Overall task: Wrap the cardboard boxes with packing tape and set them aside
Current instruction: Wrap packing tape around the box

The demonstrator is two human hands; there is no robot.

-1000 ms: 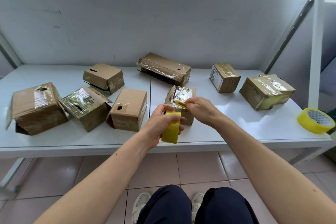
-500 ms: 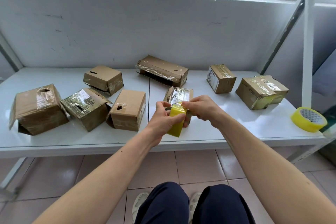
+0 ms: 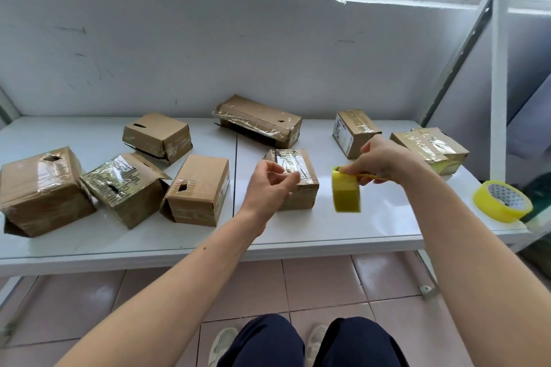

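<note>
Head view: right hand (image 3: 377, 159) pinches the tape roll (image 3: 346, 193) right of centre, its grip clamped on the top edge; left hand (image 3: 269, 186) is loosely curled, holding nothing visible. Best keep the strip taut over the small box (image 3: 299, 188) on the counter (image 3: 387, 217). Count: eight boxes, two rolls, the spare roll (image 3: 502, 200) at far right.

The yellow tape roll (image 3: 346, 194) is motion-blurred; the left hand (image 3: 269, 185) hides the small box's corner.

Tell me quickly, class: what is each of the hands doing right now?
Left hand: fingers loosely curled, holding nothing visible.
Right hand: pinching the yellow tape roll.
</note>
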